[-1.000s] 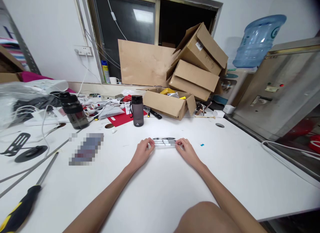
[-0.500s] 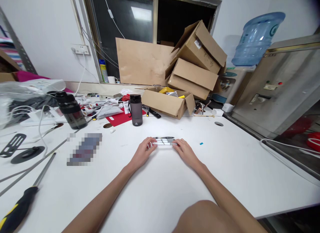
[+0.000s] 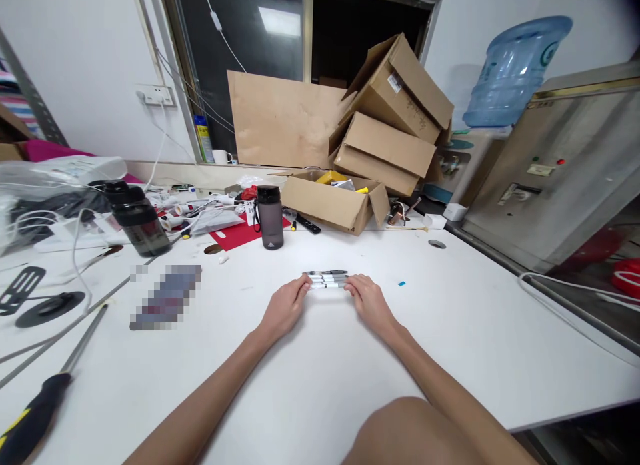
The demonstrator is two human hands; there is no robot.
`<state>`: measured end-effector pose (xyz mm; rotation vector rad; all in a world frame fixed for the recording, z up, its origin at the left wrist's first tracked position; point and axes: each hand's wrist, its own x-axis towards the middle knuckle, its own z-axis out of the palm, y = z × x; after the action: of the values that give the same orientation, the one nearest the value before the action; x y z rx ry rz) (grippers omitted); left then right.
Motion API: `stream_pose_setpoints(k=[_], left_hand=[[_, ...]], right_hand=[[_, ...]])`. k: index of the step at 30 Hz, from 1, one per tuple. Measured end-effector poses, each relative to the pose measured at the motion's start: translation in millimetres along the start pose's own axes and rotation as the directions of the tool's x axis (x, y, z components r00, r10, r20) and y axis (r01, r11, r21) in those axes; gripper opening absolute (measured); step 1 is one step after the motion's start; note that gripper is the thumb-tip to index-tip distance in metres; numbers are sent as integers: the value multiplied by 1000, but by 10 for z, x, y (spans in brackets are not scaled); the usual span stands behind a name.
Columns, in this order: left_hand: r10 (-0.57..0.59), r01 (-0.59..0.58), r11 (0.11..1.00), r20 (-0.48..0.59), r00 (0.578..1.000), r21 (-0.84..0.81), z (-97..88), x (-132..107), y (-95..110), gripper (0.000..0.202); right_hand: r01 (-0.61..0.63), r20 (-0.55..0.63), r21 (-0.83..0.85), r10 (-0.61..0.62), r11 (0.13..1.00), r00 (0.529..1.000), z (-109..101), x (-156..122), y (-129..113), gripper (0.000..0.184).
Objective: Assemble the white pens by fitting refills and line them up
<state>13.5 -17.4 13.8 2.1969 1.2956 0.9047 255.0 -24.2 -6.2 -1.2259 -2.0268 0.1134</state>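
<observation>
Several pens (image 3: 327,280) lie side by side across the middle of the white table (image 3: 320,372), pointing left and right. The far one is dark; the nearer ones are white and grey. At their left ends my left hand (image 3: 287,305) has its fingers closed on them. My right hand (image 3: 369,304) pinches the right ends, thumb and forefinger together. The tips under my fingers are hidden. Whether the pens touch the tabletop or are slightly raised, I cannot tell.
A dark bottle (image 3: 271,218) and an open cardboard box (image 3: 330,205) stand behind the pens. To the left are another bottle (image 3: 137,218), a blurred-out flat object (image 3: 167,297) and a screwdriver (image 3: 50,392). A small blue scrap (image 3: 401,284) lies to the right.
The fingers of my left hand have closed in more tightly around the pens' left ends. My right fingers have curled more at the right ends. The whole view has shifted slightly.
</observation>
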Motion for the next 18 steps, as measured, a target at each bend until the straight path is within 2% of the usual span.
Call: stream_pose_setpoints(k=[7,10,15,18], left_hand=[[-96,97,995,23,995,-24,59,31,-42,42],[-93,93,996,28,995,-1,40,36,-50,42],[-85,85,996,9,996,-4,-2,31,-46,41],[-67,67,998,-17,998,-4,-14,30,-41,42]], right_hand=[[35,-36,-3,-35,999,999,-15,3,-19,29],[26,-16,37,-25,999,1000,-18,-3,-26,26],[-51,-4,158,52,986,999,-49,-4,-72,16],[-108,10,207,108,972,994,-75,7,-95,18]])
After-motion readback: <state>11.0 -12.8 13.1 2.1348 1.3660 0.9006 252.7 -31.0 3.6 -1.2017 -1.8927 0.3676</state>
